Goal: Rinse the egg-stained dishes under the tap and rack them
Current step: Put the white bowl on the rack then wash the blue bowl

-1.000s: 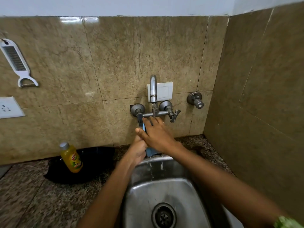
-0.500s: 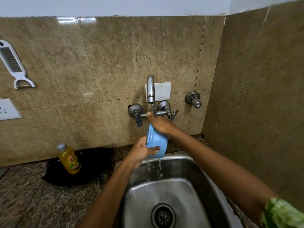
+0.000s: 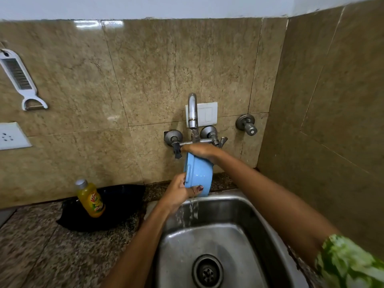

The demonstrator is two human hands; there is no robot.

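A light blue bowl [image 3: 198,176] is tipped on its side under the wall tap [image 3: 192,110], above the back edge of the steel sink [image 3: 245,206]. My left hand [image 3: 176,193] grips its lower rim, thumb across the outside. My right hand [image 3: 200,151] holds the upper rim from above, just below the tap's crossbar. Water spills from the bowl's bottom edge into the sink. The bowl's inside faces left and is hidden.
A yellow dish-soap bottle [image 3: 90,199] stands on a black cloth [image 3: 116,206] on the granite counter [image 3: 31,252] left of the sink. A white peeler [image 3: 21,80] hangs on the tiled wall, a socket [image 3: 11,136] below it. A side wall closes in on the right.
The bowl has come out from behind my hands and turned onto its side. My right hand moved from covering it to its upper rim. Water now pours off the bowl.
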